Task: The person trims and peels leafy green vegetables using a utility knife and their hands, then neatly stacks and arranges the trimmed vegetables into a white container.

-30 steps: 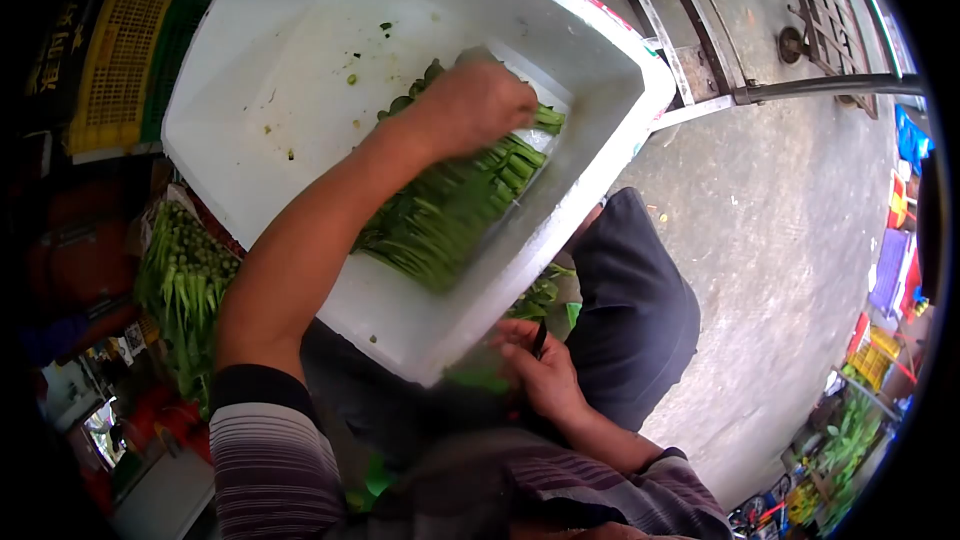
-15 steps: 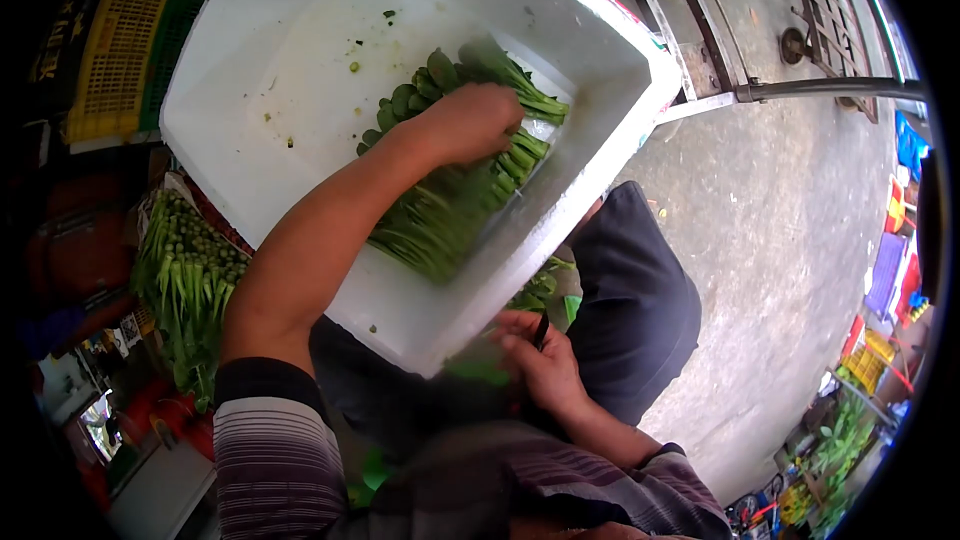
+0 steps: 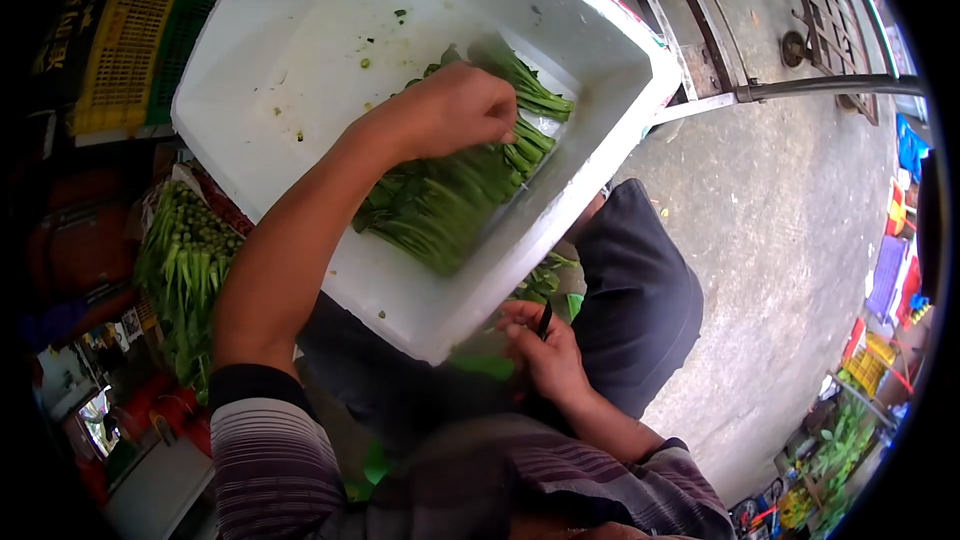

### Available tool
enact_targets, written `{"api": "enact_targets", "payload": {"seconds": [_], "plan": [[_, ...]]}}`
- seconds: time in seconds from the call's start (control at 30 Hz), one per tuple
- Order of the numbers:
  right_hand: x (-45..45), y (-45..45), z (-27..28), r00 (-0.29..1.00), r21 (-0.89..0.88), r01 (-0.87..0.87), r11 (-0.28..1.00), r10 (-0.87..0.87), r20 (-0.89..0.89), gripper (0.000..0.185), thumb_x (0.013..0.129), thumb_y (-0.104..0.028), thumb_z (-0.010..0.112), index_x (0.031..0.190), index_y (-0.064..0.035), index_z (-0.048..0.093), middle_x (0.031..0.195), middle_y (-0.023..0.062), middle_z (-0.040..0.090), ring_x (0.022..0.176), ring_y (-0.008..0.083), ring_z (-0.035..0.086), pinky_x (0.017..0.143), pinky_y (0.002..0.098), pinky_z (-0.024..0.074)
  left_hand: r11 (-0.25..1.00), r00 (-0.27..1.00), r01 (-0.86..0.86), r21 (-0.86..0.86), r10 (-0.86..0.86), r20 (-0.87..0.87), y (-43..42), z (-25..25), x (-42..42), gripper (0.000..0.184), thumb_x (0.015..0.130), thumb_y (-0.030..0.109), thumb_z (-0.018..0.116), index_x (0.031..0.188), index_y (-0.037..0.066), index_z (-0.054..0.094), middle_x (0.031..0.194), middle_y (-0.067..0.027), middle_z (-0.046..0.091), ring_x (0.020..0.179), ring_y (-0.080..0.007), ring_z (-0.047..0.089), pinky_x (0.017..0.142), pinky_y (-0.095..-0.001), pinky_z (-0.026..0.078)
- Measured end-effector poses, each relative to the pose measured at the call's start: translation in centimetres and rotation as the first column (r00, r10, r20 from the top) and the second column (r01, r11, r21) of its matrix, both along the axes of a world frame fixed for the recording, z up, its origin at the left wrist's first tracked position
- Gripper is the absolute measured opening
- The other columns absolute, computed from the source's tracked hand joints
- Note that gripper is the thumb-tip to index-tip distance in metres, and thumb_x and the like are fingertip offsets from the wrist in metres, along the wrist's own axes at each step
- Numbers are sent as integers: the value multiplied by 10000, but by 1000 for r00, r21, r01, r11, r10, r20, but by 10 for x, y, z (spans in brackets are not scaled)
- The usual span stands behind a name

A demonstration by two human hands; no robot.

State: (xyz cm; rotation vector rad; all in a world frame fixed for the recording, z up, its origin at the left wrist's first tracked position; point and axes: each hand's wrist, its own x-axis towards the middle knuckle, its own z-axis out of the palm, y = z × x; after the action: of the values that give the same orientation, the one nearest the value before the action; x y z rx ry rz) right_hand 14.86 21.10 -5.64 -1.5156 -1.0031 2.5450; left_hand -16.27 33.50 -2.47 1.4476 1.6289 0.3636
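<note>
A white foam box [image 3: 270, 90] lies tilted in front of me, with bunches of leafy green stems [image 3: 430, 210] laid side by side inside it. My left hand [image 3: 460, 110] is over these greens, its fingers curled and closed at the cut stem ends. Whatever is between those fingers is hidden. Below the box's near rim, my right hand [image 3: 550, 355] is closed around a thin black tool [image 3: 545, 320], of which only a short piece shows. More leafy greens [image 3: 540, 278] show just past the right hand, between the box and my knee.
Bundled green stems [image 3: 190, 260] stand left of the box. A yellow crate [image 3: 130, 35] is at the upper left. A metal frame [image 3: 700, 20] stands on the concrete floor [image 3: 760, 270] to the right. My dark-trousered knee [image 3: 640, 300] sits beside the box.
My left hand has shifted slightly up and to the left over the greens, and more of its curled fingers show. My right hand has barely moved.
</note>
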Motion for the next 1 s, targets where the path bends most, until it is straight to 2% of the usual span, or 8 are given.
{"api": "enact_targets", "payload": {"seconds": [0.3,0.33,0.4,0.57,0.67,0.77,0.9,1.0], "plan": [[4,-8,-13,1000,45,4,999,-3,-20,372,954,-156,632,1290,-13,562,1051,51,653,832,106,591,716,270,508,877,909,-382,293,298,293,-58,89,9,105,835,33,756,871,-15,670,811,-37,682,761,-111,629,715,-263,514],[2,-7,-12,994,32,105,994,-105,-12,370,958,-128,609,1301,-10,539,1042,63,649,752,105,568,681,270,509,846,888,-425,323,321,328,-64,99,13,106,828,14,762,873,-15,671,821,-39,684,784,-119,646,739,-270,530],[-3,-5,-8,952,6,307,952,-307,10,371,965,-74,564,1322,-6,491,1025,85,641,591,102,522,610,270,509,832,903,-385,399,251,349,-78,114,22,127,805,-3,779,881,-4,677,826,-64,695,819,-163,687,819,-320,561],[4,3,-13,833,124,554,823,-548,-78,457,966,-48,555,1392,1,396,1003,65,628,580,69,489,547,233,450,953,900,-129,274,-3,436,-104,118,69,269,810,177,813,991,20,693,882,-117,721,763,-211,708,758,-343,562],[8,5,-14,799,141,601,786,-591,-113,455,972,-54,550,1396,-3,394,1030,74,624,584,73,494,559,237,462,947,975,115,299,-165,148,-106,102,64,332,847,285,774,1028,20,689,909,-138,718,810,-245,705,733,-358,555],[12,3,-23,810,166,586,793,-573,-122,453,978,-68,548,1400,-7,393,1061,69,620,588,72,491,580,247,477,972,999,-34,234,26,35,-68,81,46,358,868,338,731,1020,18,680,894,-153,699,829,-296,685,750,-386,545],[8,1,-18,839,203,543,815,-538,-84,385,994,-121,548,1353,-23,451,1101,93,607,541,95,473,630,302,540,896,966,102,432,15,-259,-5,2,23,209,863,211,665,953,23,666,878,-162,661,850,-363,630,807,-450,503],[8,0,-18,852,216,518,828,-521,-46,375,993,-110,542,1347,-20,458,1115,98,606,542,97,479,636,306,539,863,870,257,435,-11,-493,31,-57,16,140,820,137,641,934,66,682,934,-130,675,977,-333,611,869,-458,479]]}}
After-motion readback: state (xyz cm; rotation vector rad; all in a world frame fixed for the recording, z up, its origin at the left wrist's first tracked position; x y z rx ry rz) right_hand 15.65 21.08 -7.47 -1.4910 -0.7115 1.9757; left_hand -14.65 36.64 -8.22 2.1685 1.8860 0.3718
